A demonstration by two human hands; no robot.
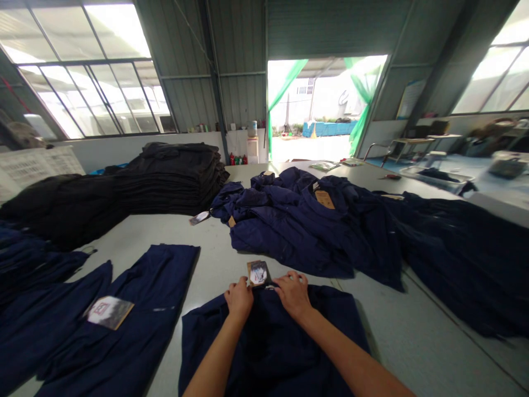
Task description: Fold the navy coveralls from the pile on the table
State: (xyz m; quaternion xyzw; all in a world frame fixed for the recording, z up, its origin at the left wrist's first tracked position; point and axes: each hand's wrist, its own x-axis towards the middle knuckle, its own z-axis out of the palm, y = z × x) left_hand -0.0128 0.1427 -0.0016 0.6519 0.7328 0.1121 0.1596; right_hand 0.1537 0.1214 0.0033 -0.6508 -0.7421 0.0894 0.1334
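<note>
A navy garment (339, 320) lies on the table right before me, with its top edge facing away. My left hand (239, 299) is closed on that edge, fingers curled beside a hang tag. My right hand (294, 295) grips the same edge a little to the right, thumb and fingertips drawn together. Between the hands, the hang tag (258, 273) with a dark and white print sticks out beyond the garment onto the tabletop. Both forearms cross over the cloth and cover part of it.
A folded navy garment (161, 298) with a printed tag (109, 312) lies at left. Beyond stands a tall stack of black garments (173, 179). Loose navy garments (285, 220) with brown tags heap across the table (413, 320), and more navy clothing (467, 253) lies at right.
</note>
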